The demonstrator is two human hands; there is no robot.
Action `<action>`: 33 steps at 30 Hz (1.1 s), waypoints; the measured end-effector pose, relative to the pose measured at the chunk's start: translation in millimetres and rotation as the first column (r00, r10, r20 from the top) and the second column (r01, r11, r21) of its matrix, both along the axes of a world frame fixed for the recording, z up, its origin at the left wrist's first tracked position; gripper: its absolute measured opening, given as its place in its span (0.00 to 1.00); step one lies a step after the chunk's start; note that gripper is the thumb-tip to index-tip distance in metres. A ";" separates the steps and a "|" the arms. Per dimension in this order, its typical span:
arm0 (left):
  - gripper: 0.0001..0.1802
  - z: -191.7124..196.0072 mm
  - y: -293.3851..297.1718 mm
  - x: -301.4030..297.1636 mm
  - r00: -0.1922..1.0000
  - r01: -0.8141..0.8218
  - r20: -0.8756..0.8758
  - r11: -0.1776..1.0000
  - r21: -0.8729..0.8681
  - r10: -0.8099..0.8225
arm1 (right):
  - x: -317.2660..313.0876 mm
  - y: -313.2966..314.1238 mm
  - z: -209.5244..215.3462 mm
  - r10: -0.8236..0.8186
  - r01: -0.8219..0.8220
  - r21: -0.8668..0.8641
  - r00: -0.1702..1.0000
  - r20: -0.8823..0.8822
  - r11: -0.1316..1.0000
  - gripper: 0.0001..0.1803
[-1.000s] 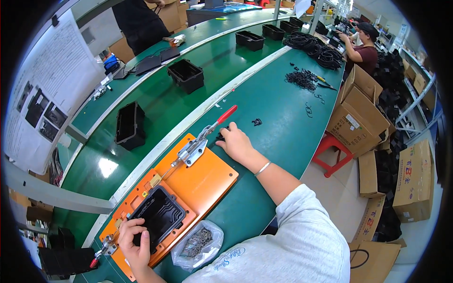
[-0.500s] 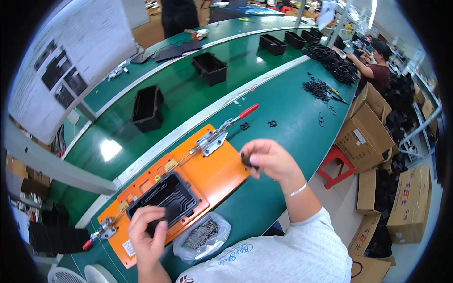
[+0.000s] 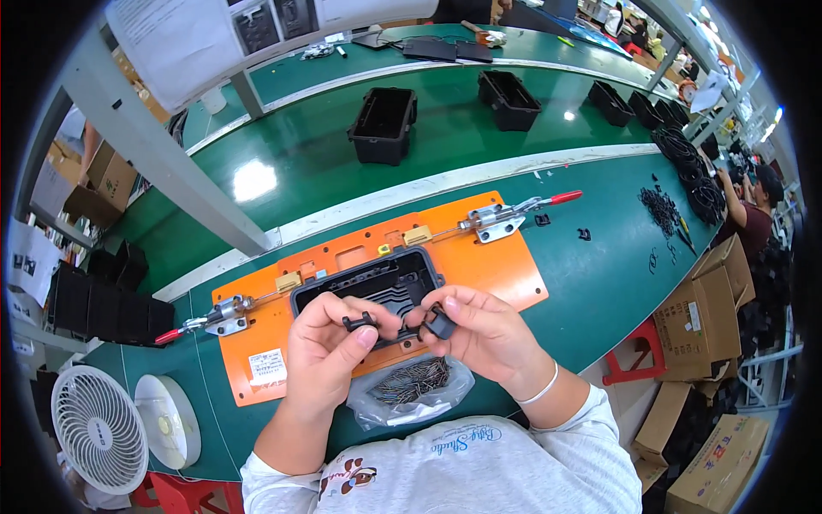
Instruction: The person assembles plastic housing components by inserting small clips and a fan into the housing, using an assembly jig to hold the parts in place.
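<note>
My left hand (image 3: 336, 336) pinches a small black plastic clip (image 3: 360, 322) between thumb and fingers. Close beside it, my right hand (image 3: 479, 332) grips a small black plastic block (image 3: 439, 324); the two pieces are held apart. Both hands hover over the near edge of an open black plastic box (image 3: 423, 260). That box sits in an orange fixture plate (image 3: 514, 283) on the green table. A toggle clamp with a red handle is mounted at each end, the right clamp (image 3: 498, 221) and the left clamp (image 3: 224, 317). Below my hands lies a clear bag of screws (image 3: 409, 382).
Black boxes, such as one box (image 3: 382, 127), stand on the green strip beyond the white rail (image 3: 445, 183). Small black parts (image 3: 659, 210) and coiled cables (image 3: 689, 163) lie at the right. A white fan (image 3: 99, 428) is at the left. Another person (image 3: 758, 201) works at far right.
My right hand has come in from the right with its black piece and now sits beside my left hand. My left hand has lifted, showing its clip. The view has turned, shifting the scene.
</note>
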State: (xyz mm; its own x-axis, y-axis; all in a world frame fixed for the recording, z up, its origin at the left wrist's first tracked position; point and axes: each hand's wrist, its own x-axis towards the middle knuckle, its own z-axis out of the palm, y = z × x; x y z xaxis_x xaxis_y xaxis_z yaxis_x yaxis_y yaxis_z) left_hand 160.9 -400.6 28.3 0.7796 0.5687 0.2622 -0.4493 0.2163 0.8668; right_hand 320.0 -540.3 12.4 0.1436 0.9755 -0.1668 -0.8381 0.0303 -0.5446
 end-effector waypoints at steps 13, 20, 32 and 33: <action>0.06 2.0 -5.2 -6.2 0.960 0.253 -0.061 0.944 -0.212 -0.272 | -23.0 4.1 11.5 -0.241 0.156 0.200 0.818 0.523 0.967 0.20; 0.07 -4.5 -12.6 -4.8 0.983 0.151 -0.103 0.988 -0.042 -0.154 | -22.3 4.7 9.0 -0.264 0.099 0.260 0.626 0.734 0.960 0.12; 0.09 -4.5 0.1 -9.8 0.995 -0.019 -0.093 0.987 0.157 0.034 | -18.8 26.6 12.6 -0.443 0.338 0.306 0.476 0.760 0.890 0.10; 0.09 -0.7 7.1 -13.0 0.990 -0.075 -0.100 0.977 0.199 0.096 | -5.2 34.2 15.8 -0.441 0.334 0.307 0.476 0.761 0.891 0.10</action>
